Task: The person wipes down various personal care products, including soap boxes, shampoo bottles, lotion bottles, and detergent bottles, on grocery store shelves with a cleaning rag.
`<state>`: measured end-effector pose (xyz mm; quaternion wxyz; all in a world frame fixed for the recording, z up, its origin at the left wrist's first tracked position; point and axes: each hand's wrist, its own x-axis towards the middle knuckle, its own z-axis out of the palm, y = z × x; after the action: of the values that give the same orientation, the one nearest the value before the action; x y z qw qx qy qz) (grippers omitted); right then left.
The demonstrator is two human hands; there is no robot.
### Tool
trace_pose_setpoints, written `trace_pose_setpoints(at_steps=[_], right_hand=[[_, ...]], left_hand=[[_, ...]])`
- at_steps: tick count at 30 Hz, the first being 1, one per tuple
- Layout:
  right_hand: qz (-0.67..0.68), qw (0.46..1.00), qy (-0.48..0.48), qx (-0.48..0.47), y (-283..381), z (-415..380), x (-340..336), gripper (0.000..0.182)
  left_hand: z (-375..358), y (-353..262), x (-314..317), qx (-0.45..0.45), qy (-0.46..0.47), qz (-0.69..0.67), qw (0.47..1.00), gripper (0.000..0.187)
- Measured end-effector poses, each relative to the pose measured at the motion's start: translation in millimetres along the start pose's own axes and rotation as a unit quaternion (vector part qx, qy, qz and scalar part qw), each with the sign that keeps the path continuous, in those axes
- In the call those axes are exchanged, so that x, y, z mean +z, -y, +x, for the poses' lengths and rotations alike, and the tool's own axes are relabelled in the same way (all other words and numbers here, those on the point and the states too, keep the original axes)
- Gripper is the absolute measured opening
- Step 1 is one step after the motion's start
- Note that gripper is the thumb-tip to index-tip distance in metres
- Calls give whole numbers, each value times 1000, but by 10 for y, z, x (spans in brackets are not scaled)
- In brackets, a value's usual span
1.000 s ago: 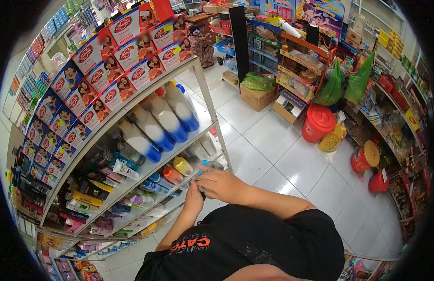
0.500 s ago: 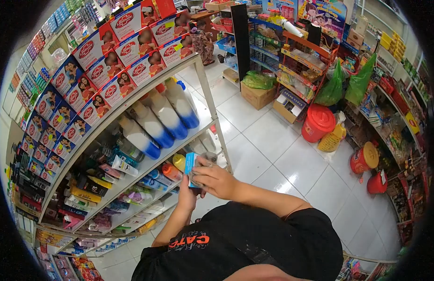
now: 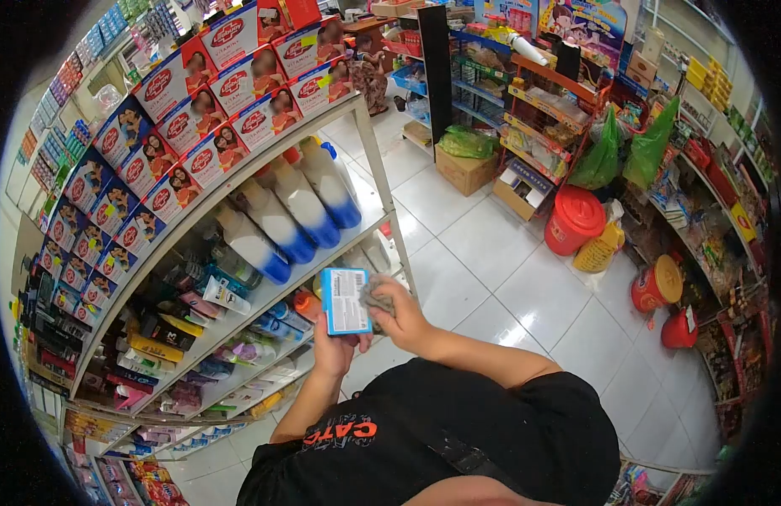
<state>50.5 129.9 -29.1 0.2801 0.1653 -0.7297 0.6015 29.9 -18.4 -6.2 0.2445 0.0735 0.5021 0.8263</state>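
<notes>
My left hand [image 3: 335,349] is closed on the lower end of a small blue box [image 3: 346,304], whose white printed panel with a barcode faces up. Bunched in my right hand [image 3: 404,324] is a grey cloth [image 3: 377,293], which meets the box's right edge. Just beyond the box, an orange-capped bottle [image 3: 308,305] stands on a shelf, partly covered by it. White bottles with blue lower ends [image 3: 299,198] line the shelf above.
Red and white soap boxes [image 3: 238,84] are stacked on top of the shelf unit [image 3: 376,169] at my left. Across the tiled floor [image 3: 483,253] stand a red lidded bucket [image 3: 574,221], a cardboard box [image 3: 464,173] and a snack rack [image 3: 542,126]. A person [image 3: 371,80] is at the back.
The box has turned from its narrow side so that its broad printed face shows. My right hand has shifted right, off the box's face to its edge, with the cloth.
</notes>
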Motion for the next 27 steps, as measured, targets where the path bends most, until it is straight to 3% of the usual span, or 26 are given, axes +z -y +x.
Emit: trace_pose_setpoints(at_steps=[4,6,8,9,12,13,16,18,19,22,23,25,26,27], right_hand=[[41,994,-94,20,-28,185,-108,26],[53,991,-114,45,-34,213,-136,26],[139,982,-66,106,35,116,-104,26],[182,973,-42,138,59,75,-92,27],[73,996,-45,16,53,68,-116,31],[79,996,-42,24,58,67,-120,30],[136,986,-51,77,60,57,-129,32],[222,961,-74,148,13,115,-153,33],[305,918,-76,242,56,132,-186,30],[411,851,-77,318,49,116,-145,30],[409,847,-69,333,60,99,-119,29],[404,838,-48,363,90,55,-57,26],[356,871,-19,339,40,23,-30,26],[307,899,11,313,-34,2,-11,26]], left_hand=[[-93,57,147,-40,46,7,998,69],[-89,141,147,10,66,34,997,72],[-63,239,111,74,57,56,994,73],[-44,196,48,66,94,36,993,73],[-68,57,95,131,28,71,988,73],[-49,28,-1,105,91,68,988,76],[-42,97,-42,97,136,76,983,76],[73,220,-170,145,108,198,963,86],[87,249,-200,189,104,224,950,90],[31,90,9,357,100,234,899,102],[35,86,23,366,77,228,899,106],[35,-20,-164,373,109,379,840,101],[31,-49,-247,369,123,452,803,98],[44,-27,-275,386,118,418,814,96]])
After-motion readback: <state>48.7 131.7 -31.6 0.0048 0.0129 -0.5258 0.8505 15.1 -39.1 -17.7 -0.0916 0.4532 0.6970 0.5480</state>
